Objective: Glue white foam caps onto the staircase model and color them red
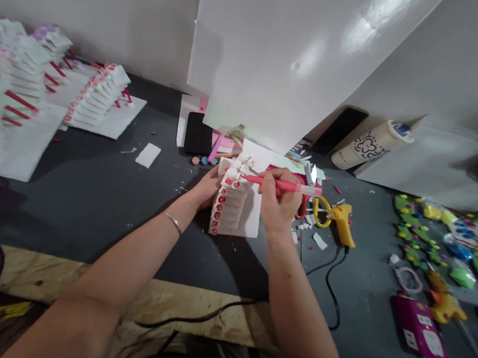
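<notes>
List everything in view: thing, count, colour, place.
Model: one, white and red, under the marker tip
Marker: one, red, right hand
Other models: several, white, with red, pink or purple, left
Slip: one, white, left of model
Sheet: one, white, behind the model
Slabs: two, black, back left and back right
Bottle: one, off-white, back right
Glue guns: two, yellow, right
Boxes: two, purple, left edge and lower right
Dotted strips: several, green, far right
Scraps: many, mostly white, around the model
Cables: several, mostly black, front and right
Table: one, dark grey, beneath everything
Bracelet: one, silver, left wrist
Left hand: one, bare, at the model's left
Right hand: one, bare, around the marker
</notes>
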A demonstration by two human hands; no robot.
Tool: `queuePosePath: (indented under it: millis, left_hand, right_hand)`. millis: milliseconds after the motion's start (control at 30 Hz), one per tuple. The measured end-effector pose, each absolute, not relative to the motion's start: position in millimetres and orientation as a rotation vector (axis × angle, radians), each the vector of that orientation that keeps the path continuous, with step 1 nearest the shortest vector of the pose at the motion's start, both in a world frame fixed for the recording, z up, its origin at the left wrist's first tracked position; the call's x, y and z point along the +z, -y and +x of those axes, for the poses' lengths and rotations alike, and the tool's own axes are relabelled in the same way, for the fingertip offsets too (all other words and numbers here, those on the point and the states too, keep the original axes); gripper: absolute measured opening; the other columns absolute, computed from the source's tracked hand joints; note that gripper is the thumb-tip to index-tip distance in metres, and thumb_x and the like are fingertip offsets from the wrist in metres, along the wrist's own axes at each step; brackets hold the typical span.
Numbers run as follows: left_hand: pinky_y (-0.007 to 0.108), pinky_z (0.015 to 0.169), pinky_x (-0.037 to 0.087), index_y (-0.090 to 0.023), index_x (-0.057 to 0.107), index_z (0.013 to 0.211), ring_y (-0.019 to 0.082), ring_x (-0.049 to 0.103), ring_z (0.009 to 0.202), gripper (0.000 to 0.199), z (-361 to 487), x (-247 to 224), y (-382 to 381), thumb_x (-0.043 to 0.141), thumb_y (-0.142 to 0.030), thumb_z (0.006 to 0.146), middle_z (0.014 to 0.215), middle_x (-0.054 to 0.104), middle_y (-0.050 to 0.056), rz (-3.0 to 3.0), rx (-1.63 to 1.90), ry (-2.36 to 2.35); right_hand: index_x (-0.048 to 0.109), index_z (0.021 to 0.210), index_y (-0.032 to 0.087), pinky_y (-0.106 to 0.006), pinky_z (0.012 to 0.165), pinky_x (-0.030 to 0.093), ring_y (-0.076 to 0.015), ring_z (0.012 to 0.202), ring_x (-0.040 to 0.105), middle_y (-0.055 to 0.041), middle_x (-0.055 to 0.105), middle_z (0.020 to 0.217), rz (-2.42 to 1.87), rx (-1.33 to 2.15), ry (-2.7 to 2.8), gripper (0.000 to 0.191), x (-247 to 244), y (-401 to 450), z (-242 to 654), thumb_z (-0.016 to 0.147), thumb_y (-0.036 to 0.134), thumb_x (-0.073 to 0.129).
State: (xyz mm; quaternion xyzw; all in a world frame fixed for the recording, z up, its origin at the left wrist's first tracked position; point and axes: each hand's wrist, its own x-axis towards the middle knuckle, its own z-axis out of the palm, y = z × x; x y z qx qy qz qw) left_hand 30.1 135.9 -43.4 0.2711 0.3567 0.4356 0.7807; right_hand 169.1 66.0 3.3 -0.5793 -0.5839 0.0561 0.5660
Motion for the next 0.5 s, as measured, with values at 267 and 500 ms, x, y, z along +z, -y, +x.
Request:
queuePosePath:
  millis: [267,500]
  left_hand:
    - [0.036,0.077,0.061,-0.018,0.074,0.105,0.025,0.075,0.076,0.062,30.0,-42.7,-135.4,0.096,-0.018,0.047,0.083,0.079,0.005,0.59,0.94,-0.795]
    - [0.037,0.08,0.06,-0.017,0.074,0.108,0.026,0.075,0.082,0.063,29.4,-41.9,-135.1,0.096,-0.019,0.049,0.089,0.08,0.007,0.607,0.922,-0.801]
  right_hand:
    - [0.062,0.074,0.023,-0.036,0.067,0.045,-0.0155,0.063,0.058,0.0023,0.061,0.065,-1.356,0.118,1.389,0.023,11.0,-68.0,166.6,0.095,0.024,0.053]
    - [0.06,0.071,0.024,-0.037,0.071,0.044,-0.0165,0.063,0.058,0.0042,0.058,0.06,-1.363,0.087,1.379,0.022,16.4,-67.7,165.5,0.092,0.026,0.054]
